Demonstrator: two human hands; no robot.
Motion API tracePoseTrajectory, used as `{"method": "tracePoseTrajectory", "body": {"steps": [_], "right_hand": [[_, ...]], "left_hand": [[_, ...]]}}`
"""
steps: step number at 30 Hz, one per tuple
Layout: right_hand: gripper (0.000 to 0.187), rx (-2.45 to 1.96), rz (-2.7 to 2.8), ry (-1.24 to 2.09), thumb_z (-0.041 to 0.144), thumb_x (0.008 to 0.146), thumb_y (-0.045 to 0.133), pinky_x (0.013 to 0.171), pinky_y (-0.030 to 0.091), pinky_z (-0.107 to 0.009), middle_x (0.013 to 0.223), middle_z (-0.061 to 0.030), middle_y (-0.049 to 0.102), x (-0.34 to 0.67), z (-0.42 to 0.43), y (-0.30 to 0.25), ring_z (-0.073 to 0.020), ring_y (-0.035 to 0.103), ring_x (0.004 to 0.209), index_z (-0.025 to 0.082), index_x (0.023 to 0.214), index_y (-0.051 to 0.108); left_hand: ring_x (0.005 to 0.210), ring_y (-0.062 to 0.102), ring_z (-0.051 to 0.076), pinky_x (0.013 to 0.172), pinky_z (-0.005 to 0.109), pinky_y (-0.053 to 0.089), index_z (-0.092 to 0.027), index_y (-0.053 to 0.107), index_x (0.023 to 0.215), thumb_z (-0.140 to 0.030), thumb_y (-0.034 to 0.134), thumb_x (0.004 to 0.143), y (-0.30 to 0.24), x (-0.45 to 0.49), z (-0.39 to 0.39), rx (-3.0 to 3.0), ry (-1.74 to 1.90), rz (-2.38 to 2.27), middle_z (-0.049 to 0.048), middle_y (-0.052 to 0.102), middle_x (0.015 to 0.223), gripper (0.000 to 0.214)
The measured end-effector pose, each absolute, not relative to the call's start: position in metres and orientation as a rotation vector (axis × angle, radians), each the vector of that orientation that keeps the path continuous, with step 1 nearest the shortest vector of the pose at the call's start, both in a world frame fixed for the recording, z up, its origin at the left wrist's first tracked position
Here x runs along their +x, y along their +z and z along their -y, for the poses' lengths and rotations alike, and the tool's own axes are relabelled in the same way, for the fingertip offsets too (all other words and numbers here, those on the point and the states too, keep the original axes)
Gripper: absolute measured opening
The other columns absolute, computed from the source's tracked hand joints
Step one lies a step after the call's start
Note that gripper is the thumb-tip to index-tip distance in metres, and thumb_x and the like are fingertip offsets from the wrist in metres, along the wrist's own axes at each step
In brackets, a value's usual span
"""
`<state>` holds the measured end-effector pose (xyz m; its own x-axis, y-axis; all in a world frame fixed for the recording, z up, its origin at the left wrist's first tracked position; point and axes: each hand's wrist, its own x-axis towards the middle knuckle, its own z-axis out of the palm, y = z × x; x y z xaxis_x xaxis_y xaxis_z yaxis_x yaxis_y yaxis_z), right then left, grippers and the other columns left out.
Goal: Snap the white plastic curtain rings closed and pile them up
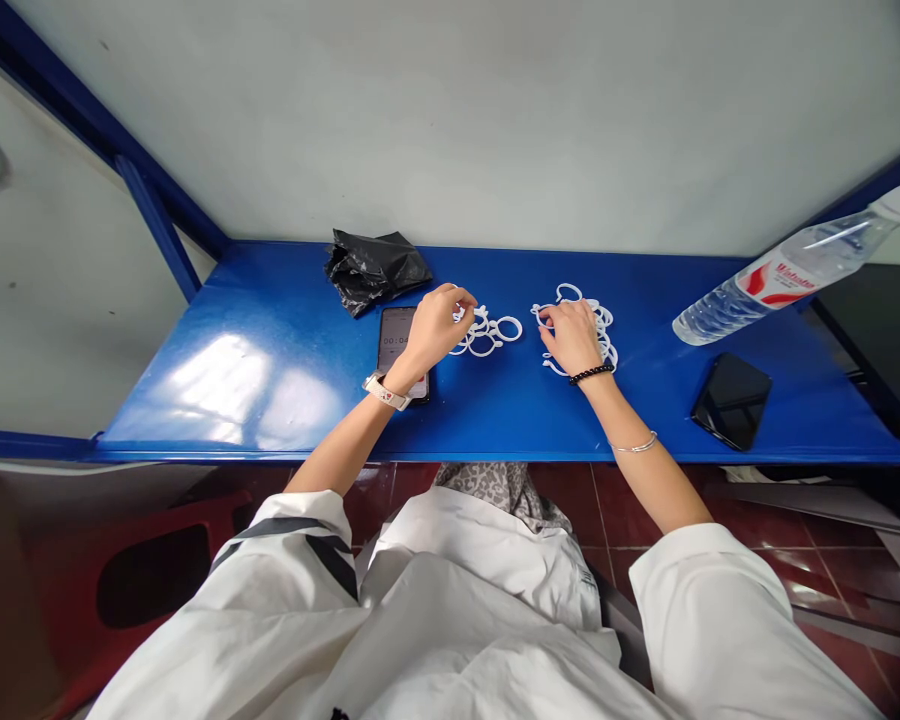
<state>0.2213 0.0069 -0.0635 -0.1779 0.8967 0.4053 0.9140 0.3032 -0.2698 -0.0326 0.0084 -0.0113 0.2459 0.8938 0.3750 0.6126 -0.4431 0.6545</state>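
On the blue shelf (270, 380) lie two small heaps of white plastic rings. My left hand (436, 325) is curled with its fingertips pinched on a ring at the edge of the left heap (491, 332). My right hand (570, 335) rests on the right heap (596, 320), fingers bent down over the rings and touching them. What its fingers hold is hidden under the hand.
A phone with a lit screen (396, 345) lies under my left wrist. A crumpled black plastic bag (375, 268) sits behind it. A dark phone (731, 400) lies at the right, and a clear water bottle (787, 275) lies tilted at the far right.
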Motion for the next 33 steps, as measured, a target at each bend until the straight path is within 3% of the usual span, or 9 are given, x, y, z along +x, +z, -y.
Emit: {"method": "tracePoseTrajectory", "body": {"steps": [4,10,14,18,26,33], "right_hand": [[0.015,-1.603,2.055,-0.045,0.02,0.089,0.054,0.104,0.043,-0.067,0.083,-0.0111,0.068,0.216,-0.004,-0.058,-0.0358,0.062,0.096,0.023,0.081,0.066],[0.013,-1.434,2.007,0.138,0.027,0.093,0.051,0.094,0.05,-0.054,0.091,-0.0087,0.071,0.203,0.007,-0.034,-0.0312,0.063,0.093,0.024,0.087,0.063],[0.013,-1.211,2.047,0.273,0.031,0.095,0.052,0.093,0.05,-0.047,0.091,-0.007,0.071,0.191,0.018,-0.02,-0.0278,0.064,0.093,0.025,0.087,0.061],[0.013,-1.131,2.069,0.322,0.032,0.096,0.052,0.091,0.05,-0.046,0.092,-0.0071,0.07,0.186,0.025,-0.016,-0.0275,0.063,0.093,0.025,0.087,0.06],[0.012,-1.056,2.147,0.354,0.03,0.096,0.052,0.089,0.051,-0.046,0.092,-0.0068,0.069,0.185,0.028,-0.013,-0.0267,0.062,0.093,0.025,0.087,0.058],[0.012,-1.022,2.185,0.362,0.029,0.097,0.051,0.088,0.05,-0.046,0.091,-0.0065,0.066,0.184,0.027,-0.015,-0.0265,0.061,0.092,0.025,0.087,0.056]], "left_hand": [[0.083,0.068,0.019,0.068,0.029,0.05,-0.017,0.073,0.092,-0.013,0.057,0.086,-0.011,-0.033,-0.008,2.161,1.007,-1.372,0.0074,0.074,0.097,0.017],[0.083,0.068,0.018,0.068,0.028,0.052,-0.017,0.073,0.093,-0.017,0.057,0.091,-0.011,-0.03,-0.007,2.186,1.016,-1.263,0.007,0.073,0.094,0.016],[0.081,0.068,0.018,0.068,0.027,0.051,-0.016,0.072,0.1,-0.03,0.068,0.091,-0.01,-0.027,-0.006,2.194,0.998,-1.2,0.0068,0.073,0.094,0.017],[0.075,0.066,0.016,0.065,0.026,0.049,-0.016,0.067,0.087,-0.04,0.074,0.089,-0.011,-0.027,-0.006,2.246,0.944,-1.14,0.0055,0.072,0.088,0.025],[0.067,0.058,0.015,0.063,0.027,0.045,-0.018,0.057,0.076,-0.035,0.057,0.099,-0.011,-0.025,-0.003,2.405,0.873,-0.955,0.0041,0.064,0.079,0.029],[0.067,0.057,0.016,0.056,0.028,0.036,-0.019,0.059,0.079,-0.039,0.056,0.1,-0.011,-0.026,-0.001,2.546,0.877,-1.028,0.005,0.064,0.08,0.029]]}}
